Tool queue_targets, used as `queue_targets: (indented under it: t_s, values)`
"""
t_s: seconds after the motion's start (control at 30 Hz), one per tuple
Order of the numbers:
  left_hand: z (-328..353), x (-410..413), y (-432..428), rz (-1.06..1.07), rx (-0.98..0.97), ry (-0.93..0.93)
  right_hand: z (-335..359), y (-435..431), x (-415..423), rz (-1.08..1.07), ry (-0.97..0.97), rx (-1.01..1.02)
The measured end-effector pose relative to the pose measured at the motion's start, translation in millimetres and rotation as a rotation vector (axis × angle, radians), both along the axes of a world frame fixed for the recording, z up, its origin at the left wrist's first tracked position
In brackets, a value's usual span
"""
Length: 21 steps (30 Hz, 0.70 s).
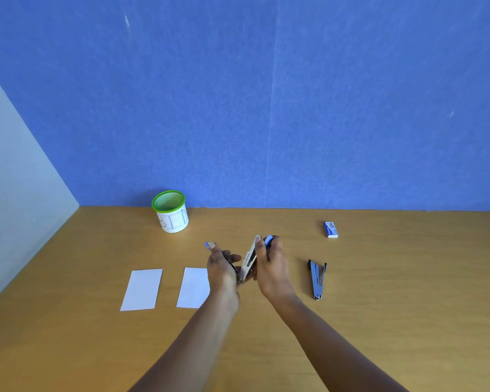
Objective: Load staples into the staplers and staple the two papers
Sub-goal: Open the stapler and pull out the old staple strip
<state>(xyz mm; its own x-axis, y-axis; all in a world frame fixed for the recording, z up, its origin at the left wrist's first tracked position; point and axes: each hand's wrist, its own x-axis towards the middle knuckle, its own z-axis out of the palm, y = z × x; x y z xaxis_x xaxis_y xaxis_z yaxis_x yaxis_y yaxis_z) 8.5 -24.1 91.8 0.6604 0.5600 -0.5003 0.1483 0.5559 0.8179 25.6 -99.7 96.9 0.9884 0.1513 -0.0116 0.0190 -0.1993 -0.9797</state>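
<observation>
Desk (pixel 379 321): lower frame.
Left hand (pixel 221 268): fingers curled round the open stapler (pixel 249 260), centre.
Right hand (pixel 272 267): fingers grip its raised top.
Papers (pixel 141 290): two, left of centre.
Staplers: two; second stapler (pixel 317 278) lies right of centre.
Box (pixel 330 229): one, right.
</observation>
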Motion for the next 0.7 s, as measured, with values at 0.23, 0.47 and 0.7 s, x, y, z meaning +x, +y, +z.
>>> queue_targets:
  t_s: [0.23, 0.47, 0.7]
  values:
    - [-1.7, -6.0, 9.7, 0.049, -0.111, -0.116, -1.8, -13.2, 5.3, -0.086, 0.26, 0.32]
    - [-3.9, -19.0, 16.2, -0.008, -0.278, -0.126, -4.4, -26.9, 13.6, -0.103, 0.458, 0.698]
    - [-6.5, -33.1, 18.2, -0.083, -0.473, -0.221, -10.4, -42.4, 26.8, -0.132, 0.58, 0.973]
